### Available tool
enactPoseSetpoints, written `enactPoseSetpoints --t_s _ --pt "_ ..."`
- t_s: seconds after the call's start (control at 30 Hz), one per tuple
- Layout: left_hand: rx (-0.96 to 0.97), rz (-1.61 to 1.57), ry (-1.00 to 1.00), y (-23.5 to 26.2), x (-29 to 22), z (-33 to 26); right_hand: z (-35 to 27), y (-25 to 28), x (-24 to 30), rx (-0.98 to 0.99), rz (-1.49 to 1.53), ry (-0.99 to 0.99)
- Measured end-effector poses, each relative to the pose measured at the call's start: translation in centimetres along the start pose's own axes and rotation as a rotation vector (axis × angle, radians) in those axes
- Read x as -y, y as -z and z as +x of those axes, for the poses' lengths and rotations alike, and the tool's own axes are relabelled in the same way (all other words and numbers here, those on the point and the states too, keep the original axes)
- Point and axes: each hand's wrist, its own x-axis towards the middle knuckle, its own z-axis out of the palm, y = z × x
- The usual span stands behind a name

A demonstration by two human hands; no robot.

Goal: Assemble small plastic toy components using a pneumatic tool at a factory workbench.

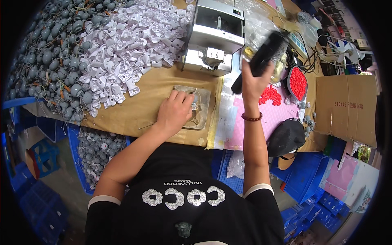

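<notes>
My left hand (175,111) rests with curled fingers at the left side of a worn square fixture board (204,116). Its fingertips press a small grey part (195,98), mostly covered by the hand. A thin wire (145,127) sticks out to the left from under the wrist. Raised over the table to the right, my right hand (256,81) is wrapped round a long black tool (267,53), tilted and partly smeared by motion. Its exact kind is not clear. A beaded bracelet (252,117) circles that wrist.
White plastic parts (126,47) and grey rounded parts with wires (55,61) are heaped at the left. A metal machine (214,38) stands beyond the board. Red pieces (270,96) lie on pink wrap beside a bowl (297,83), a black cap (287,136) and a carton (347,108).
</notes>
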Motion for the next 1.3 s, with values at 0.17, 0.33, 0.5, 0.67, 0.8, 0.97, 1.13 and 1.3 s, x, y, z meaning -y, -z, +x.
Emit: enactPoseSetpoints --t_s 0.17,0.33,0.5,0.67,0.8,0.97,1.13,1.3 --pt "0.043 -0.035 0.027 0.8 -0.4 0.2 1.1 -3.4 7.7 0.184 0.423 0.186" --pt "0.028 -0.021 0.039 0.1 -0.2 0.0 3.3 -5.9 7.1 0.329 0.175 0.217" --pt "0.036 -0.022 0.04 0.4 -0.1 0.0 3.8 -8.0 6.9 0.374 0.121 -0.021" --pt "0.019 0.001 0.038 0.6 -0.3 0.2 -0.7 -5.9 7.0 0.479 0.118 -0.11" --pt "-0.016 -0.034 -0.011 0.7 0.0 0.2 -4.6 -4.5 8.5 0.518 0.233 -0.188" --pt "0.051 -0.032 0.051 0.9 -0.3 0.3 -6.9 -4.4 7.5 0.482 0.28 -0.127" --pt "0.015 -0.027 0.031 0.6 -0.1 0.2 -7.0 -4.3 7.4 0.505 0.26 -0.059" --pt "-0.047 -0.057 -0.021 0.6 0.3 0.3 -7.6 -3.9 7.3 0.536 0.268 -0.037"
